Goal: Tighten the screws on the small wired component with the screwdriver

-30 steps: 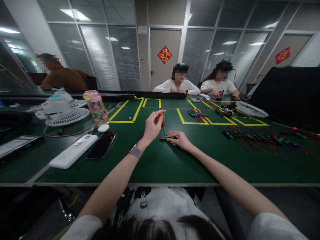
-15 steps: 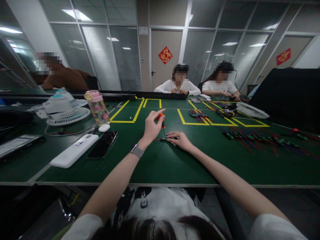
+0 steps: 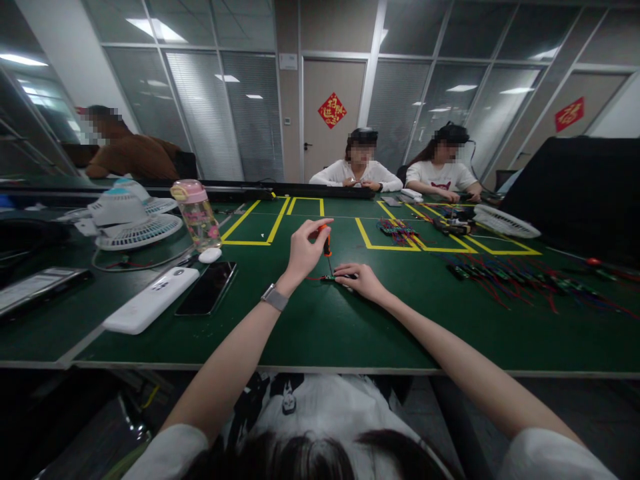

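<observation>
My left hand is closed on the orange-and-black handle of a screwdriver, which stands nearly upright. Its thin shaft runs down to a small green circuit board lying on the table, with a short red wire at the board's left end. Fingers of my right hand press on the board's right end and hold it down; what lies under them is partly hidden. A watch with a grey band sits on my left wrist.
Left on the green table are a black phone, a white power bank, a bottle and a white fan. Wired circuit boards lie to the right. Two people sit across the table; another sits far left.
My hands, the screwdriver and the board keep nearly the same places. The whole view shifts very slightly.
</observation>
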Demonstrator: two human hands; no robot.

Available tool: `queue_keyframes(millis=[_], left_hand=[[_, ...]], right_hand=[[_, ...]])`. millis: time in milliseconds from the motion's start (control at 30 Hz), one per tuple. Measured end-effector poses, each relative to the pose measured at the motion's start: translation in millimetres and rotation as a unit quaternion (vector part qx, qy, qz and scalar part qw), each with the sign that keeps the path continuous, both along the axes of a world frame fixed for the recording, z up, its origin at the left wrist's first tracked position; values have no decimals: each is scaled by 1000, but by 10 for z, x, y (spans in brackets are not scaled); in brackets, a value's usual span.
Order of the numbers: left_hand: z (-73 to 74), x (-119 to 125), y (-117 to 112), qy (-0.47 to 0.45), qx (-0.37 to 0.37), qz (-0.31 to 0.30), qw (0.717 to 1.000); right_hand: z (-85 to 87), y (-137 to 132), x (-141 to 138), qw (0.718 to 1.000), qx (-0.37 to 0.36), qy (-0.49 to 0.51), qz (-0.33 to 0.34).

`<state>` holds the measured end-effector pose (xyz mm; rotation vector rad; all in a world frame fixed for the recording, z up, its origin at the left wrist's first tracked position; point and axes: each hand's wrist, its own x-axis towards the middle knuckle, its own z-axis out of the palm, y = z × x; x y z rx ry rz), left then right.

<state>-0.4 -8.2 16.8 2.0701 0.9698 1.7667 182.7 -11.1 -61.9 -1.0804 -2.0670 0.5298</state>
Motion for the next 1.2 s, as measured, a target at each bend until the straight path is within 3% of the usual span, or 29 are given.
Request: queue_keyframes(millis=[167,400,667,933,1100,1200], left_hand=[[-12,-20,31,24,35,91,995],[-19,-39,59,28,-3,-8,1000],[-42,19,113,32,38,104,993],[10,37,69,23,7,5,1000],[8,52,76,8,6,55,998],[10,54,81,7,-5,43,999]], right_hand=[[9,-7,-4,1000,0,0,1],[1,-2,-13,1000,0,5,-1],[-8,4,-1,1000,4,1,-1],[1,0,2,1000,3,0,6],[2,2,0,1000,1,-4,2],[3,6,1,1000,-4,-8,2]])
